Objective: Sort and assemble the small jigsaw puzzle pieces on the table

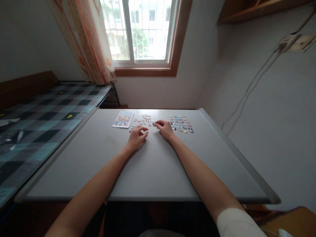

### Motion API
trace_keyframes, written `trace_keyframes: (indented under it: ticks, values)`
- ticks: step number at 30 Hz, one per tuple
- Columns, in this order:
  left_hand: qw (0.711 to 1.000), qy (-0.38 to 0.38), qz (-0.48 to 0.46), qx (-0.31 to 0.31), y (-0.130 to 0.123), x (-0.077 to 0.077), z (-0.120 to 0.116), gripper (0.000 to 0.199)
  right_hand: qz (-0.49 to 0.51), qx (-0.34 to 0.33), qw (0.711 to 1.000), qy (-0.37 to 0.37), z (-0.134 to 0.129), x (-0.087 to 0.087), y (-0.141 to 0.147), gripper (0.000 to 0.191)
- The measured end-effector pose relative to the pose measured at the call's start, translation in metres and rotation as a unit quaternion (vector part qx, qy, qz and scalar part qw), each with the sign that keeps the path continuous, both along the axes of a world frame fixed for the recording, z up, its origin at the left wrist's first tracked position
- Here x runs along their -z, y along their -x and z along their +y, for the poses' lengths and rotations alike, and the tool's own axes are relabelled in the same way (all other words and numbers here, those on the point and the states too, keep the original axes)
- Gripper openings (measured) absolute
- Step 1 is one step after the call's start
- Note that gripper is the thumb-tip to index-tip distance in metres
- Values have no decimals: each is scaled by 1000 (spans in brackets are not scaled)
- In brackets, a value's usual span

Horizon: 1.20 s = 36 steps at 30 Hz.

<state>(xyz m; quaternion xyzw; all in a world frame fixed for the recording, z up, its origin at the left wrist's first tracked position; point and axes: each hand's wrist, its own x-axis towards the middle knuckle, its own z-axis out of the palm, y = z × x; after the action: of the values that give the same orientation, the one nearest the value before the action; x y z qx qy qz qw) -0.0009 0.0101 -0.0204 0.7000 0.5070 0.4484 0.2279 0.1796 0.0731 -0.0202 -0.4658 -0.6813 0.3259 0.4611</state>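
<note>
My right hand is closed in a pinch at the middle of the table, with a small light-blue jigsaw puzzle piece at its fingertips. Left of it, my left hand rests on the tabletop, fingers curved and apart, nothing between them. A few joined-looking puzzle pieces lie just behind the left hand, partly hidden by it. Beyond both hands is a loose group of pale puzzle pieces. Colourful puzzle pieces are spread in rough rows to the right of my right hand.
A printed picture sheet lies at the back left of the white table. Along the left side stands a bed with a checked cover. A curtain hangs by the window, and a cable runs down the right wall.
</note>
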Motion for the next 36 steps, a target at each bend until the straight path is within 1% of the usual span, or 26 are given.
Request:
trace_keyframes:
  ticks: [2, 4, 7, 9, 13, 20, 23, 27, 31, 33, 36]
  values:
    - [999, -14, 37, 1, -1, 0, -1, 16, -46, 21, 999, 20, 8, -2, -3, 12]
    - [996, -38, 80, 1, -1, 1, -2, 15, -88, 26, 995, 28, 15, -3, -2, 12]
    - [989, -61, 132, 6, -2, 2, -4, 15, -135, 31, 990, 12, 20, -5, 3, 12]
    - [987, -62, 146, 12, -2, 2, -4, 15, -156, 42, 987, -5, 20, -4, 8, 13]
    - [985, -61, 159, 18, -3, 2, -5, 14, -159, 59, 985, -18, 17, -1, 11, 14]
    - [984, -61, 164, 22, -5, 0, -7, 14, -96, 74, 993, 5, 15, 0, 11, 12]
    - [985, -61, 162, 25, -5, -1, -7, 14, -90, 73, 993, 1, 16, 2, 11, 11]
    - [985, -60, 161, 28, -4, -2, -8, 14, -119, 71, 990, -13, 18, 5, 12, 10]
    - [985, -63, 160, 29, -4, -2, -8, 14, -164, 106, 980, -32, 18, 5, 12, 13]
    - [984, -64, 162, 30, -4, -2, -7, 14, -184, 115, 976, -29, 17, 5, 13, 14]
    - [983, -65, 167, 32, -4, -1, -7, 14, -202, 111, 973, -24, 16, 4, 14, 16]
